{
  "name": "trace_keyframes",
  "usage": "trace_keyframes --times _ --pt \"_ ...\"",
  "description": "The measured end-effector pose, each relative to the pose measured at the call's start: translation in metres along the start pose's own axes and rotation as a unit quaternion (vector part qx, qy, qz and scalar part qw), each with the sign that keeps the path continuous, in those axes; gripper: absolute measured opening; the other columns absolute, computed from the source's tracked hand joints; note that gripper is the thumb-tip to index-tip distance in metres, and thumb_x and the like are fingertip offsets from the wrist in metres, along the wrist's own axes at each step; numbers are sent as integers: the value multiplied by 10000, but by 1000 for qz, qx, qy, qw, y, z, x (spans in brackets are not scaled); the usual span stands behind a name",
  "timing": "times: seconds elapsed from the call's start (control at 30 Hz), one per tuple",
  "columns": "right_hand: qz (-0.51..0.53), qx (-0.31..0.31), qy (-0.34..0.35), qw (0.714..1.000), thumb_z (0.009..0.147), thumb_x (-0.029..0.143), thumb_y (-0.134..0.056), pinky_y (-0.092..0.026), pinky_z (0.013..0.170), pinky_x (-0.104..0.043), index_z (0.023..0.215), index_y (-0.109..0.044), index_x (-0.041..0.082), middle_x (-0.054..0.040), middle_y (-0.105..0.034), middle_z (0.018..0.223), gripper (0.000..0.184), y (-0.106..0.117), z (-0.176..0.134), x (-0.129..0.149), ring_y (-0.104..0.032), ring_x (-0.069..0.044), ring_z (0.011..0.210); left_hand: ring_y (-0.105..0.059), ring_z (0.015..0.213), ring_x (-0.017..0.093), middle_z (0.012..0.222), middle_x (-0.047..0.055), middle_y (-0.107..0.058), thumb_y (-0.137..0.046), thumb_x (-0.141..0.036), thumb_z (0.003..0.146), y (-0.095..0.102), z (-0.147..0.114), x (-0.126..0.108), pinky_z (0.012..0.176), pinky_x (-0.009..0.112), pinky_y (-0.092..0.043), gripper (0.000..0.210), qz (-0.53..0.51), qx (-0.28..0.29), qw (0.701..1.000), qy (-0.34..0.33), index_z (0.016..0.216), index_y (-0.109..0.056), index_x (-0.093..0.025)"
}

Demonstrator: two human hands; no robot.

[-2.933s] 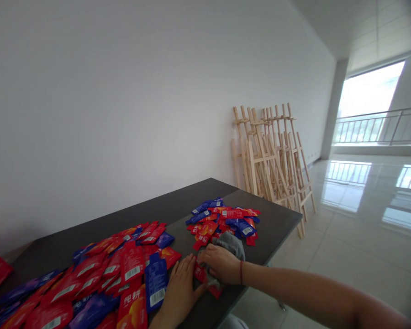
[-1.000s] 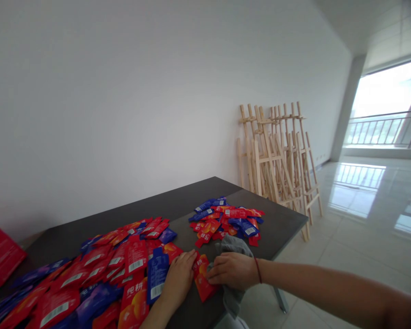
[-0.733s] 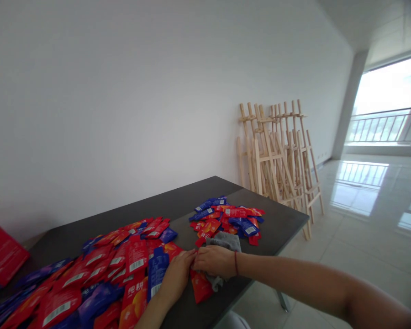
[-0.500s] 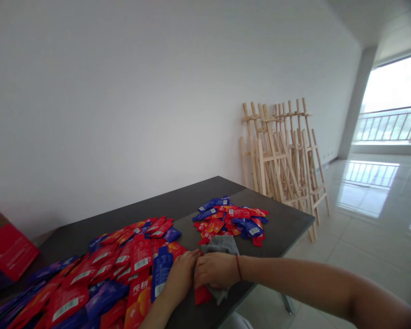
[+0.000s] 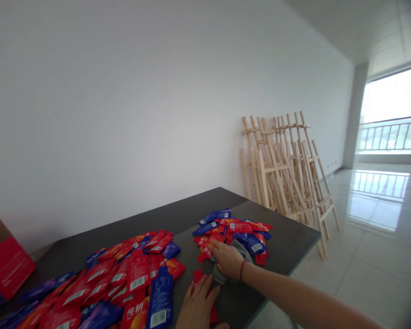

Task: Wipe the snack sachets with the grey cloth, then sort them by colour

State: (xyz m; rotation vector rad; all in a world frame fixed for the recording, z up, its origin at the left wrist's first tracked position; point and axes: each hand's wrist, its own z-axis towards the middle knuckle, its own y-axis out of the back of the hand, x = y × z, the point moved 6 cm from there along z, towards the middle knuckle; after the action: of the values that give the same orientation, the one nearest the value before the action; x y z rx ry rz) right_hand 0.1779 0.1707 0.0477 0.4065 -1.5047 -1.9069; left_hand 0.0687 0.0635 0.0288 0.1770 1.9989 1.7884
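Observation:
My left hand (image 5: 199,302) lies flat near the table's front edge, fingers stretched out and a little apart. Beneath it is a red pouch (image 5: 197,275), whose narrow top end shows past the fingers. Farther forward, my right hand (image 5: 229,261) holds a crumpled grey cloth (image 5: 242,251) under its palm. The fingertips of that hand reach the near left edge of a small pile of red and blue pouches (image 5: 241,226). To the left of my left hand, a blue pouch (image 5: 160,297) lies at the edge of a larger heap of pouches (image 5: 137,272).
The dark table (image 5: 195,208) stands by a white wall. An opened red carton (image 5: 8,269) sits at the far left. Wooden easels (image 5: 277,169) lean against the wall behind the table's right corner. Shiny floor tiles (image 5: 356,256) extend to the right.
My right hand has moved forward with the grey cloth, away from the red pouch and toward the small pile. My left hand has come right and now rests over the red pouch.

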Motion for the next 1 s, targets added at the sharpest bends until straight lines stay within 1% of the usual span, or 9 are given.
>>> trace_keyframes --times 0.1,0.17,0.33,0.5,0.6,0.67,0.73,0.83,1.0 --pt "-40 19 -28 999 778 157 -521 -491 870 -414 1248 -567 84 -202 -579 1256 478 -8 12 10 -564 -307 1105 -305 1411 298 1509 75 -382 -549 -314 796 3 1 1 1159 578 -193 586 44 -17 999 -6 1376 -468 -283" --pt "-44 27 -9 999 789 153 -520 -493 858 -400 1200 -602 96 -186 -619 1195 423 -10 13 16 -579 -296 1071 -340 1398 262 1487 72 -422 -453 -198 813 11 -2 12 1169 557 -188 565 91 -49 994 23 1376 -470 -249" --pt "-19 34 136 990 776 175 -530 -465 904 -383 1242 -590 140 -118 -609 1267 471 -12 0 26 -566 -268 1090 -466 1318 250 1397 136 -527 -330 -77 827 33 -10 56 1150 521 -258 538 203 -101 968 105 1324 -529 -135" --pt "20 52 243 968 767 169 -511 -428 936 -354 1294 -562 188 -67 -589 1316 529 -9 -17 34 -555 -235 1116 -489 1295 256 1368 151 -554 -288 -39 845 45 -9 93 1124 506 -286 529 237 -102 956 139 1301 -547 -117" --pt "36 65 292 954 767 188 -516 -427 918 -352 1308 -547 225 -63 -587 1313 544 -7 -25 41 -549 -228 1123 -493 1285 275 1353 169 -563 -294 -30 844 49 -9 94 1121 519 -260 503 235 -111 952 161 1245 -589 -99" --pt "42 69 305 949 758 201 -528 -428 906 -354 1296 -552 236 -71 -584 1308 539 -5 -29 44 -540 -230 1134 -498 1271 275 1327 166 -584 -313 -61 858 52 -8 81 1114 502 -259 451 218 -141 953 157 1175 -630 -103" --pt "53 64 295 952 748 191 -532 -420 921 -354 1279 -555 227 -80 -573 1310 533 -1 -31 44 -530 -229 1144 -528 1217 258 1257 142 -628 -351 -148 889 51 -5 59 1072 451 -318 382 176 -173 960 132 1135 -642 -129" --pt "76 39 233 969 734 142 -512 -397 965 -344 1235 -559 193 -86 -577 1280 506 10 -31 36 -523 -219 1144 -577 1093 274 1131 118 -668 -450 -315 878 40 4 29 941 421 -419 347 112 -163 974 108 1123 -632 -150" --pt "120 -43 67 990 710 79 -463 -403 947 -321 1095 -581 175 -78 -615 1133 414 34 -24 6 -535 -210 1086 -523 1209 221 1293 61 -613 -429 -61 727 30 18 21 1049 404 -345 543 38 -119 992 25 1228 -579 -208"
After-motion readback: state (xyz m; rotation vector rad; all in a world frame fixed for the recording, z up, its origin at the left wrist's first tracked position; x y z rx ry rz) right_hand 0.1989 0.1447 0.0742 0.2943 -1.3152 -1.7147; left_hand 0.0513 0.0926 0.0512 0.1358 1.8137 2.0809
